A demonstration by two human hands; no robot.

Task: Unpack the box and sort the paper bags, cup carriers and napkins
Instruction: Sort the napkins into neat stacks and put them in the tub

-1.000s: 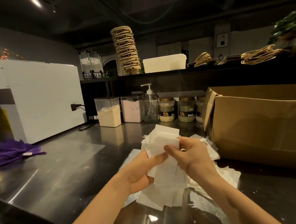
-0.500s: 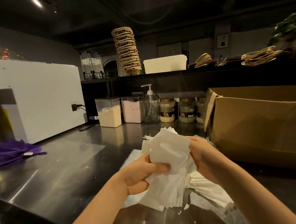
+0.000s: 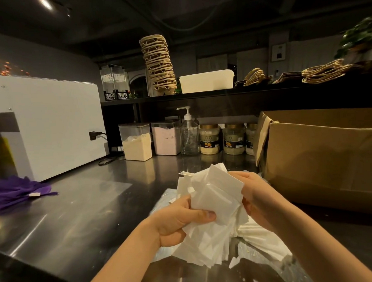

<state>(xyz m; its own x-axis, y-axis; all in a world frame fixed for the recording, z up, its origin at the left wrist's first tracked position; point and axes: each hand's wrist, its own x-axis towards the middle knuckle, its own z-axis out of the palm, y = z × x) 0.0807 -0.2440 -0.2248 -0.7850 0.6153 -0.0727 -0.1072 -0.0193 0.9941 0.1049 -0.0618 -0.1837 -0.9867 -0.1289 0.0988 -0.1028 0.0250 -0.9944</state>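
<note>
- Down at six o'clock, over the dark steel counter, both hands are gripping one thick, untidy bundle of white paper napkins.
- The left hand is clamping the bundle's lower left side, thumb pressing across the front sheets and fingers curling behind.
- The right hand is closing round the bundle's right edge, with its fingertips hiding behind the paper.
- Loose white napkins are fanning out on the counter just beneath the held bundle.
- Over at three o'clock, the large brown cardboard box is sitting open on the counter, near the right hand but apart from it.
- Up at twelve o'clock on the black shelf, a tall leaning stack of brown pulp cup carriers is standing beside a white plastic tub.
- Toward two o'clock on that shelf, brown paper bags with twisted handles are lying flat in piles.
- Out at nine o'clock, a purple cloth is lying crumpled on the counter.
</note>
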